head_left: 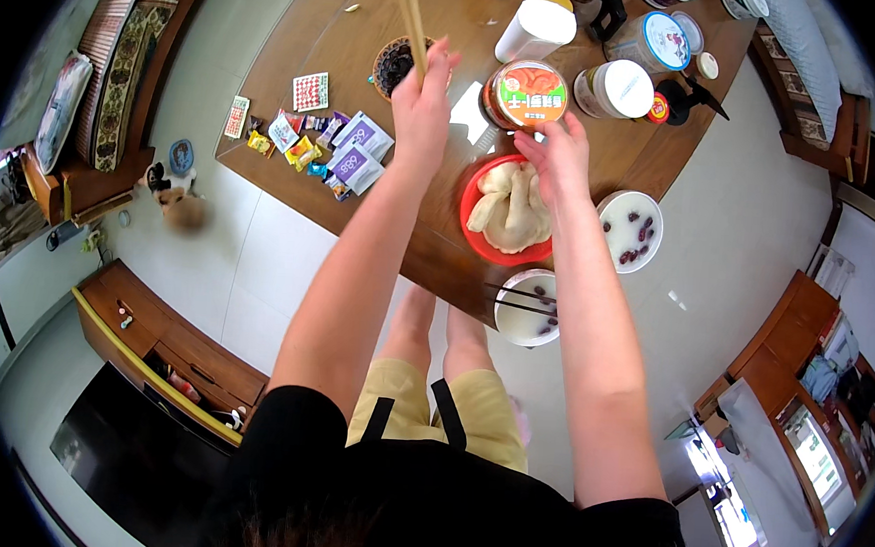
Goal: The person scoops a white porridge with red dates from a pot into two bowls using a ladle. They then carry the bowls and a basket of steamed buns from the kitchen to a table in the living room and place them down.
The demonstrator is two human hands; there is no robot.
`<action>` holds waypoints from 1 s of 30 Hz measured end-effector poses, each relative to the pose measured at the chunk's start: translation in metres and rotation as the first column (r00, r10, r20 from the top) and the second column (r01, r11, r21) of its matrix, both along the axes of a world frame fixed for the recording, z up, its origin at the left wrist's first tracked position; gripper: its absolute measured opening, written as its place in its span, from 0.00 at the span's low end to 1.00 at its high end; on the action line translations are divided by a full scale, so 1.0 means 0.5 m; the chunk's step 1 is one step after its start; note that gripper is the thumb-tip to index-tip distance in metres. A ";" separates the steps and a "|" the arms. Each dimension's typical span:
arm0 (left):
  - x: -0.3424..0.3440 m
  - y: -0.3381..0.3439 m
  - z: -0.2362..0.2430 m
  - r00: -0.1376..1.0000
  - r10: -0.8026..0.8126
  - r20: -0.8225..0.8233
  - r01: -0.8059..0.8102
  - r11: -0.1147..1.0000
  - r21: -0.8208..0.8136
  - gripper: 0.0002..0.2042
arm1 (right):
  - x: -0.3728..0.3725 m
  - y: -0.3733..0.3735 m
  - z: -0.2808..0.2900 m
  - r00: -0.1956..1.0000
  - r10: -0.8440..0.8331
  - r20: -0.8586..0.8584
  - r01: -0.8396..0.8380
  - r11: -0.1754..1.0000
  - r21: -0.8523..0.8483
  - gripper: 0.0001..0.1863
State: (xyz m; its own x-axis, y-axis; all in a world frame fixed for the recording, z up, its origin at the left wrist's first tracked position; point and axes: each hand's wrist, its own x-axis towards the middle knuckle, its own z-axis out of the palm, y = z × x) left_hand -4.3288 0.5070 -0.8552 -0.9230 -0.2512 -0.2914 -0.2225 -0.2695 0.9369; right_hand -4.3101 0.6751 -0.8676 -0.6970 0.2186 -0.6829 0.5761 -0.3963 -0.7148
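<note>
Raised over the table, my left hand [423, 107] is closed around a pair of pale wooden chopsticks [409, 11], which point away from me. My right hand [557, 158] is beside the near right edge of a jar with an orange and green lid [531, 91]. Its fingers are apart, and I cannot tell whether they touch the jar. Just below is a red bowl [468, 225] heaped with pale dough-like pieces [510, 206], partly hidden by my right wrist. Two white bowls of milky porridge with dark red dates stand nearby, one at right [617, 209] and one nearer me [515, 323].
Dark chopsticks [521, 294] lie across the nearer white bowl. A small basket of dark pieces [395, 65] and scattered snack packets [360, 153] are at left. A white canister [535, 31], a white-lidded jar [619, 89] and a clear tub [657, 41] stand farther back. A small animal [181, 208] is on the floor.
</note>
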 end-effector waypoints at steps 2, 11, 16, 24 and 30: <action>-0.058 0.002 0.006 0.999 -0.033 -0.017 0.033 0.999 0.009 0.24 | -0.007 -0.006 -0.003 1.000 -0.005 0.002 0.005 0.999 -0.042 0.37; -0.093 0.019 -0.022 0.962 -0.010 0.272 -0.033 0.988 0.151 0.24 | -0.097 -0.021 -0.023 0.990 0.118 -0.078 -0.118 0.993 -0.002 0.37; -0.108 0.018 -0.032 0.977 -0.005 0.214 -0.033 0.984 0.177 0.25 | -0.133 -0.013 -0.030 0.984 0.128 -0.123 -0.141 0.984 -0.107 0.38; -0.026 0.003 0.018 0.982 -0.053 0.178 0.048 0.998 0.036 0.22 | -0.006 0.108 0.030 0.950 0.308 -0.052 -0.295 0.938 0.181 0.26; 0.280 -0.010 -0.084 0.964 -0.057 0.260 0.145 0.930 -0.336 0.21 | 0.245 0.154 0.008 0.963 0.263 0.062 -0.262 0.852 0.454 0.30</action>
